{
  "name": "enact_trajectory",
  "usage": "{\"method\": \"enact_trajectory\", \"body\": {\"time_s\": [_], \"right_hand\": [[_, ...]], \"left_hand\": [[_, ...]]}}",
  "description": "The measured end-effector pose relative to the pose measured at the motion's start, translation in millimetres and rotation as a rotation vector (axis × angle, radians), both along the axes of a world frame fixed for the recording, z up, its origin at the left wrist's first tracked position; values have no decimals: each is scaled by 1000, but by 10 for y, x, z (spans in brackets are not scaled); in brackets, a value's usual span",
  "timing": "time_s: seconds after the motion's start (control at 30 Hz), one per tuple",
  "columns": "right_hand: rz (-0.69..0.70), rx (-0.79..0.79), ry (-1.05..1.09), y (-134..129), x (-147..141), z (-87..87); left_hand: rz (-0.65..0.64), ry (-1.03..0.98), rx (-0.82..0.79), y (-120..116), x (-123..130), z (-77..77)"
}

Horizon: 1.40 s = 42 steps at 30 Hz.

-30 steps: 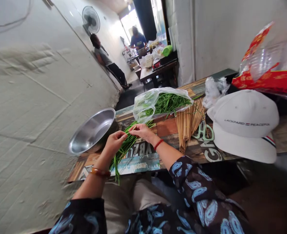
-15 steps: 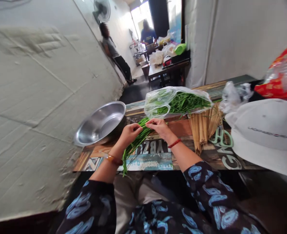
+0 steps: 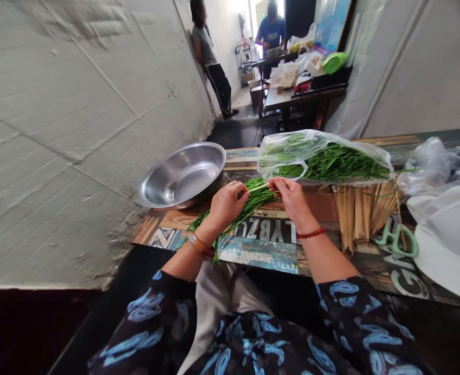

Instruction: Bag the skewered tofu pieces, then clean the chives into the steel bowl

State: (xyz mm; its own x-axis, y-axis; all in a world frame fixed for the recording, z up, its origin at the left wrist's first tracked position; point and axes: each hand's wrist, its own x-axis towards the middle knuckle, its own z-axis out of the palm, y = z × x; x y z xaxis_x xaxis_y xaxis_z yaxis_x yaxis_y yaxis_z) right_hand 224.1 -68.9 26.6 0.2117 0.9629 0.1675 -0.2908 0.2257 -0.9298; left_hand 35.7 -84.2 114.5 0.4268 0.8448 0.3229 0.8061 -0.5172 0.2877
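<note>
A pale-stemmed chive [image 3: 258,187] is stretched between my two hands. My left hand [image 3: 230,202] pinches it at one end, thumb against fingers. On the other side, my right hand [image 3: 291,200] grips it between thumb and fingertips. Beneath both hands, a loose bunch of green chives [image 3: 249,212] lies on the table, its leaves reaching toward the front edge. A clear plastic bag [image 3: 278,146] full of more chives rests just beyond my right hand. To the left of my left hand stands a wide steel basin [image 3: 155,194].
Bundles of wooden skewers [image 3: 360,213] lie on the patterned table [image 3: 264,255], beside green-handled scissors [image 3: 412,242] and a white cap [image 3: 454,224]. Crumpled plastic bags [image 3: 433,164] sit behind. A wall [image 3: 58,130] runs along the left. Two people are farther back, near another table [image 3: 276,101].
My view has turned left and tilted down, so things appear farther right. Both hands remain close together over the bunch; the pale stem between them now shows more clearly.
</note>
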Motion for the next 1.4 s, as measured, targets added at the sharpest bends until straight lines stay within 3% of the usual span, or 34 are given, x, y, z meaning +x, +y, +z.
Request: {"method": "enact_trajectory", "body": {"time_s": [0.13,0.3,0.47,0.63,0.8,1.0,1.17,1.3,1.4], "right_hand": [[79,53,-137,-19,-40,-32],[28,31,-317,16,-31,-74],[99,-55,-286,46,-6,-107],[-100,-80,-284,85,150,-148],[-209,46,-556,157,272,-218],[-309,-36,-473,219,459,-322],[-529,-31,-457,-21,558,-122],[-351,-50,-562,-258,518,-76],[-216,-88,-597,-294,459,-142]], "left_hand": [[-8,27,-12,67,40,-49],[-53,14,-68,199,34,-217],[-135,58,-180,259,15,-414],[-56,150,-104,203,-83,-531],[65,320,-18,219,-268,-665],[-22,386,-28,306,-396,-733],[-80,395,-18,325,-628,-721],[-87,345,-7,301,-785,-724],[-102,114,-76,288,-763,-615]]}}
